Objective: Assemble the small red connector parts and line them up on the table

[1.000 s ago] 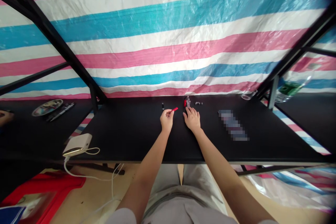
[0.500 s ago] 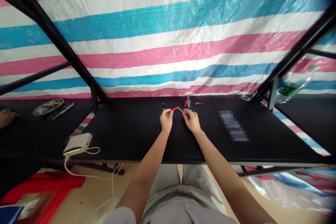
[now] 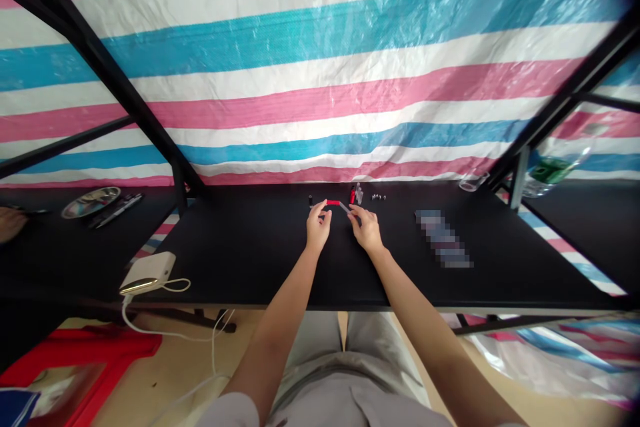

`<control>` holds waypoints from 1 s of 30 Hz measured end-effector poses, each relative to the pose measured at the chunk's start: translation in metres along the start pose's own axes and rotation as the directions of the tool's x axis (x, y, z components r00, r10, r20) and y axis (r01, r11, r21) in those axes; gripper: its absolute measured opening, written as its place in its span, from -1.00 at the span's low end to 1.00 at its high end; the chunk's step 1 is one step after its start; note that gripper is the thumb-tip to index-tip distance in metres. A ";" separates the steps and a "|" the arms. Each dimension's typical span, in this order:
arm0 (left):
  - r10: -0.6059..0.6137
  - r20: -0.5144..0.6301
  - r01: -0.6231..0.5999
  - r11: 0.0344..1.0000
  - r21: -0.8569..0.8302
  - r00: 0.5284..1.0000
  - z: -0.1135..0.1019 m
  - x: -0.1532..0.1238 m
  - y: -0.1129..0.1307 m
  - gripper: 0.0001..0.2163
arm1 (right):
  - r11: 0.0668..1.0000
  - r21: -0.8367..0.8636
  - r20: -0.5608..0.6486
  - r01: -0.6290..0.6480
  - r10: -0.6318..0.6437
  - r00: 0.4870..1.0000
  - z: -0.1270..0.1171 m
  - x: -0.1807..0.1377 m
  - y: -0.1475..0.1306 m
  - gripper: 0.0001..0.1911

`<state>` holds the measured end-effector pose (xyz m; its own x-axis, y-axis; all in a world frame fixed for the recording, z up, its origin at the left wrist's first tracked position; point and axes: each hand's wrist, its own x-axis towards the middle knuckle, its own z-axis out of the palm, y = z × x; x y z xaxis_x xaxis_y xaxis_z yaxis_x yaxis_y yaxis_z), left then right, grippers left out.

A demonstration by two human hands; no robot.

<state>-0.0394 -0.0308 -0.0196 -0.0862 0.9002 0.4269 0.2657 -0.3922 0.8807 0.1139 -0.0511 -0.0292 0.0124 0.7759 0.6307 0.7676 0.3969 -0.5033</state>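
My left hand (image 3: 318,227) is at the left end of a short red tube-like piece (image 3: 333,203), its fingertips at that end and the thumb lower down. My right hand (image 3: 367,227) pinches a slim clear-grey piece (image 3: 345,208) between thumb and fingers. The two pieces meet end to end at an angle, just above the black table; whether they are joined cannot be made out. Beyond my hands stand small red pieces (image 3: 353,195) and clear pieces (image 3: 359,195). A small black piece (image 3: 311,201) is behind my left hand.
Several tiny shiny parts (image 3: 379,197) lie right of the red pieces. A blurred-out flat object (image 3: 443,238) is on the right, a clear cup (image 3: 473,181) behind it. Left are a white box with a cable (image 3: 150,270), pens (image 3: 117,211), a dish (image 3: 91,203) and another person's hand (image 3: 11,223).
The red piece has swung from a slant to nearly level. My left thumb has dropped away from it, while my right hand has stayed nearly still.
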 end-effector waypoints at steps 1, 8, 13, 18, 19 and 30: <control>0.019 0.025 -0.019 1.000 0.003 1.000 0.000 0.000 0.000 -0.66 | 1.000 -0.002 0.000 0.001 -0.001 1.000 0.000 0.000 0.000 -0.69; 0.123 0.100 -0.128 0.991 0.046 0.987 0.001 -0.003 0.003 -0.57 | 0.998 -0.033 0.002 0.044 -0.044 0.999 -0.001 0.000 -0.002 -0.69; 0.225 0.203 -0.243 0.968 0.068 0.953 0.002 -0.009 0.009 -0.55 | 0.999 -0.040 0.025 0.032 -0.031 0.999 0.000 0.000 -0.003 -0.68; 0.224 0.313 -0.261 0.962 0.084 0.923 0.004 -0.011 0.009 -0.52 | 0.999 -0.045 0.000 -0.002 0.002 1.000 0.001 -0.001 -0.001 -0.68; 0.222 0.321 -0.262 0.961 0.089 0.921 0.004 -0.012 0.009 -0.52 | 0.999 -0.049 0.017 -0.001 0.002 1.000 0.002 -0.001 -0.001 -0.70; 0.025 -0.104 -0.018 0.998 0.063 0.994 -0.007 0.000 0.004 -0.69 | 0.968 -0.020 0.154 -0.252 0.252 0.956 0.036 0.033 -0.008 -0.88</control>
<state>-0.0447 -0.0336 -0.0144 -0.1794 0.8655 0.4678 0.3274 -0.3958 0.8580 0.0850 -0.0116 -0.0257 0.1064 0.9166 0.3853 0.7524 0.1791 -0.6339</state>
